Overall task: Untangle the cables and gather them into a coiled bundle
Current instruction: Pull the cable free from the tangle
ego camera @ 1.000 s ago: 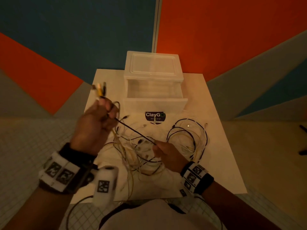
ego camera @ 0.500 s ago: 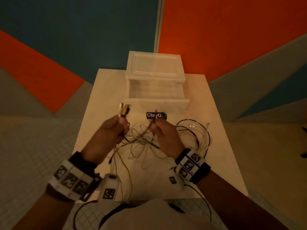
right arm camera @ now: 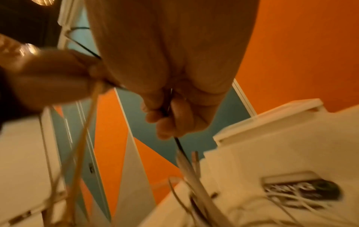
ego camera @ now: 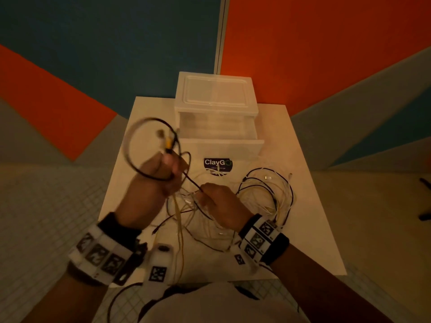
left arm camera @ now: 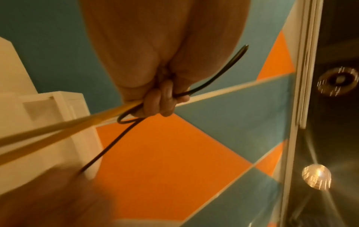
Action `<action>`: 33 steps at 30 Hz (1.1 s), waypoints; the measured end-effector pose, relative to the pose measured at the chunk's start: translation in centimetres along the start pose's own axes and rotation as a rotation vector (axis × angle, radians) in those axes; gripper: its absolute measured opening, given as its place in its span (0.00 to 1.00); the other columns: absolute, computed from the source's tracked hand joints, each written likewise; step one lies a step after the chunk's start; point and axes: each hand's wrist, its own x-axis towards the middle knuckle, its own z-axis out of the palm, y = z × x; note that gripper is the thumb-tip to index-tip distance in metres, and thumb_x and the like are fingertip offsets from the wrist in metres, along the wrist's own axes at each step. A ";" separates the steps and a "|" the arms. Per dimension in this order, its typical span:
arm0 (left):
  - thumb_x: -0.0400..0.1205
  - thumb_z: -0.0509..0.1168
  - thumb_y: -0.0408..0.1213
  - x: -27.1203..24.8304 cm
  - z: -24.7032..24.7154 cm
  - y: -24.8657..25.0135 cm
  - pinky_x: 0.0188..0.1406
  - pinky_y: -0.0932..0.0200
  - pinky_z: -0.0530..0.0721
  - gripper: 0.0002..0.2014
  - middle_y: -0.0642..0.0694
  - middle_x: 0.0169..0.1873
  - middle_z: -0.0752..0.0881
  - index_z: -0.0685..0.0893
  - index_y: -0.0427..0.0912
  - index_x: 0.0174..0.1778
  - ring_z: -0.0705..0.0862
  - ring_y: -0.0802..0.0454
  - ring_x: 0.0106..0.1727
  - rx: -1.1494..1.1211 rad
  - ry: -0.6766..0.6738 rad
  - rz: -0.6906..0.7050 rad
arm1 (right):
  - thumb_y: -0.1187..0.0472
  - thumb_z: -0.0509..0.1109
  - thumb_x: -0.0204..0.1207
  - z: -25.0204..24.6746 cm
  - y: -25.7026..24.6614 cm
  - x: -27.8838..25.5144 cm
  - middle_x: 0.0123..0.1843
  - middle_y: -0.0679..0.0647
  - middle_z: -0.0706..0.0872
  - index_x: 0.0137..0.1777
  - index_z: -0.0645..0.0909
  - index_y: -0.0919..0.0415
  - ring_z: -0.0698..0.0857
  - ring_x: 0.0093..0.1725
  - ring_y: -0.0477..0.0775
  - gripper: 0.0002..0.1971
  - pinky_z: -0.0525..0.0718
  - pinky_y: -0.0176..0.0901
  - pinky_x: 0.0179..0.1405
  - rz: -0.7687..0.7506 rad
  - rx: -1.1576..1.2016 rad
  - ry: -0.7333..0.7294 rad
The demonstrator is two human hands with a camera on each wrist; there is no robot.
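My left hand (ego camera: 161,176) is raised above the table and grips a black cable (ego camera: 140,129) that curls in a loop above it, with coloured plugs (ego camera: 166,141) sticking up from the fist. Yellow and white strands (ego camera: 178,220) hang from the same fist. In the left wrist view the curled fingers (left arm camera: 161,99) clamp the black cable (left arm camera: 108,147) and yellow strands (left arm camera: 58,132). My right hand (ego camera: 217,201) pinches that black cable (ego camera: 191,181) a short way along; its fingers (right arm camera: 165,119) close on the black cable (right arm camera: 179,145). A tangle of black and white cables (ego camera: 268,197) lies on the white table (ego camera: 310,229).
A white plastic drawer box (ego camera: 219,117) stands at the back of the table with its drawer (ego camera: 221,145) pulled out. A dark ClayGo label (ego camera: 218,164) lies in front of it. Tiled floor surrounds the small table; orange and blue wall panels stand behind.
The left hand has lifted and a loop of black cable now curls above it. The right hand has dropped lower and to the right, drawing the black cable taut between the hands.
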 end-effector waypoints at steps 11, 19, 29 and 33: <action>0.85 0.56 0.41 0.0 -3.6 1.5 0.24 0.63 0.60 0.15 0.47 0.31 0.71 0.79 0.47 0.33 0.62 0.58 0.23 0.161 0.020 -0.040 | 0.61 0.59 0.81 -2.9 3.2 1.3 0.42 0.62 0.84 0.38 0.79 0.63 0.81 0.40 0.59 0.12 0.79 0.48 0.42 0.228 0.547 0.253; 0.89 0.48 0.31 -1.3 -4.7 -0.6 0.23 0.62 0.63 0.15 0.45 0.33 0.88 0.70 0.36 0.37 0.64 0.56 0.20 0.324 0.023 -0.113 | 0.69 0.53 0.83 -10.0 -2.9 -3.6 0.38 0.57 0.83 0.39 0.77 0.51 0.77 0.37 0.62 0.17 0.76 0.53 0.38 -0.126 0.591 0.421; 0.89 0.49 0.31 -1.9 -7.0 -0.5 0.23 0.62 0.66 0.20 0.31 0.45 0.89 0.78 0.47 0.32 0.66 0.55 0.20 0.226 0.060 -0.030 | 0.53 0.63 0.83 -10.5 3.8 -10.7 0.55 0.56 0.89 0.44 0.82 0.57 0.83 0.67 0.60 0.11 0.78 0.47 0.71 0.006 0.436 0.432; 0.89 0.48 0.28 -1.6 -5.9 -1.1 0.18 0.64 0.64 0.21 0.36 0.43 0.91 0.78 0.44 0.34 0.65 0.58 0.16 0.249 0.030 -0.046 | 0.68 0.64 0.82 -8.1 5.6 -8.8 0.63 0.59 0.85 0.52 0.85 0.64 0.79 0.65 0.41 0.08 0.72 0.27 0.69 0.092 -0.158 0.208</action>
